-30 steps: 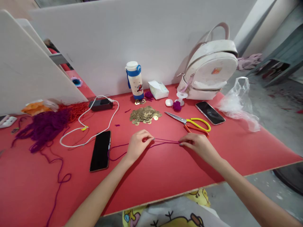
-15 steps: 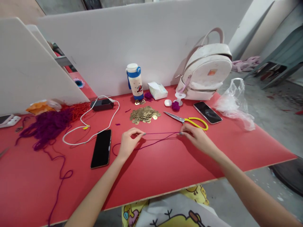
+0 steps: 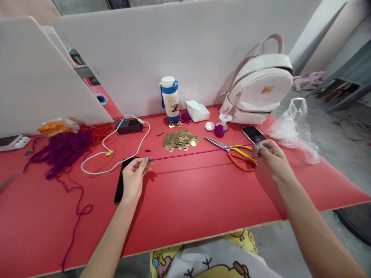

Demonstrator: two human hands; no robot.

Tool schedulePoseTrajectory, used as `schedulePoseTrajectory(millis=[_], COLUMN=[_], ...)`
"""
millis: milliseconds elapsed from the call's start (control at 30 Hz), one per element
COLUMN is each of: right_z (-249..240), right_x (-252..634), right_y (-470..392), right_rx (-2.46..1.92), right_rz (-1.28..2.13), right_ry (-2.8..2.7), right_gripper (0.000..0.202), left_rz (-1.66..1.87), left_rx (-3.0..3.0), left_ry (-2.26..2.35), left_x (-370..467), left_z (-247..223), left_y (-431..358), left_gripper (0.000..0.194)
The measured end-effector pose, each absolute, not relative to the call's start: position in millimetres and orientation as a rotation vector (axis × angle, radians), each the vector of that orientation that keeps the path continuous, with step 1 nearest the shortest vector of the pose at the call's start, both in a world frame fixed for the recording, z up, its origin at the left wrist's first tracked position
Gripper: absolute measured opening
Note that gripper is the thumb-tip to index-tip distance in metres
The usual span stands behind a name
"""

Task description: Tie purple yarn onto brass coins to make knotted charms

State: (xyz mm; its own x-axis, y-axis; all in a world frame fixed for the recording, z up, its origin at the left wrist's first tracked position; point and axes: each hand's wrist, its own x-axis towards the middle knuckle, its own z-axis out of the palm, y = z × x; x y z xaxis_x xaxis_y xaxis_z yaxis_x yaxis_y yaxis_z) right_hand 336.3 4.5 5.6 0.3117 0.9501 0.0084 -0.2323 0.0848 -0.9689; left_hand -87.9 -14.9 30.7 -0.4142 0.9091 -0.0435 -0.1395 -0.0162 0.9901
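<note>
Both sets of fingers (image 3: 142,165) pinched closed on purple yarn (image 3: 185,155).

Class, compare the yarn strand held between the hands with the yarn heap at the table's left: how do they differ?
The yarn strand is stretched straight; the yarn heap lies tangled. The strand is thin, the heap bulky. The left hand and right hand hold the strand above the table, while the heap rests on it, untouched. Both are purple.
</note>
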Motion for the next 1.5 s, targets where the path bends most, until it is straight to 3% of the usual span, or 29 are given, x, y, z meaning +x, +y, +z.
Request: schedulePoseTrajectory(millis=[200, 467, 600, 733, 967, 1033, 1100, 1167, 1233, 1333, 1500], right_z=[-8.8, 1.6, 18.2, 31.4, 41.3, 38.9, 40.1, 48.6, 62.6, 81.9, 94.0], right_x=[338.1, 349.8, 367.5, 378.4, 364.3, 360.0, 352.1, 338.8, 321.5, 294.1, 240.7], right_y=[-0.7, -10.7, -20.7, -20.8, -35.2, -50.5, -63.6, -69.6, -66.9, -52.3, -29.8], right_rx=[-1.233, -1.437, -1.538, -1.446, -1.097, -1.053, -0.912, -0.684, -0.714, -0.915, -0.943], right_rz=[1.0, 0.925, 0.975, 0.939, 0.985, 1.159, 1.561, 2.008, 2.193, 2.006, 1.482], right_ry=[-0.842, -0.96, -1.062, -0.97, -0.845, -0.932, -1.197, -1.551, -1.836, -2.155, -2.181], right_gripper=[0.031, 0.033, 0.029, 0.029, 0.052, 0.06, 0.065, 0.055, 0.038, 0.023, 0.024], left_rz=[1.558, 1.54, 1.487, 1.428, 1.55, 1.596, 1.647, 1.654, 1.592, 1.487, 1.296], left_rx=[0.377, 0.338, 0.502, 0.701, 0.756, 0.683, 0.6, 0.496, 0.403, 0.381, 0.53], left_ry=[1.131, 1.092, 1.138, 1.295, 1.409, 1.376, 1.326, 1.254, 1.182, 1.132, 1.077], left_x=[-75.3, -70.0, -81.5, -86.6, -76.8, -75.6, -75.6, -76.0, -75.3, -69.4, -44.8], left_z=[39.6, 43.9, 41.6, 42.5, 39.4, 38.8, 40.2, 44.5, 52.1, 66.9, 88.7], left_y=[-13.0, -14.2, -16.8, -21.0, -24.6, -23.5, -22.1, -21.4, -23.0, -30.8, -48.1], left_gripper=[0.007, 0.018, 0.035, 0.04, 0.036, 0.034, 0.032, 0.027, 0.021, 0.02, 0.042])
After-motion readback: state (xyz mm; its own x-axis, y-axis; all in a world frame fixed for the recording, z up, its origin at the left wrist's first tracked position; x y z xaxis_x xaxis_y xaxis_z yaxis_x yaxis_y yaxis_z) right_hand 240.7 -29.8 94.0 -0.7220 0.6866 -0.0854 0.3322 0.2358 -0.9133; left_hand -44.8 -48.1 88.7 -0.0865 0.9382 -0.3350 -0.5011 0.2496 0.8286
